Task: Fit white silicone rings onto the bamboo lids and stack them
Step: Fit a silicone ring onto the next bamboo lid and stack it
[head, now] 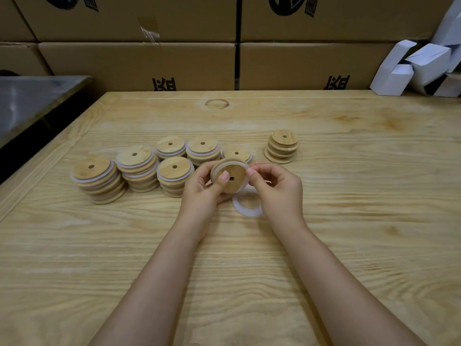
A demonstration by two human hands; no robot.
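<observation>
My left hand (pixel 204 191) holds a round bamboo lid (pixel 233 178) tilted towards me, thumb pressed near its centre hole. A white silicone ring (pixel 230 164) sits partly around the lid's rim. My right hand (pixel 274 188) pinches that ring at the lid's right edge. Another loose white ring (pixel 245 206) lies flat on the table just below the lid, partly under my right hand. Several stacks of bamboo lids with white rings (pixel 137 168) stand in a cluster to the left and behind. A stack of lids without visible rings (pixel 282 146) stands to the right.
The wooden table (pixel 349 221) spreads wide around my arms. Cardboard boxes (pixel 149 58) form a wall behind it. Folded white cartons (pixel 419 68) lean at the back right. A dark metal surface (pixel 30 101) sits at the left.
</observation>
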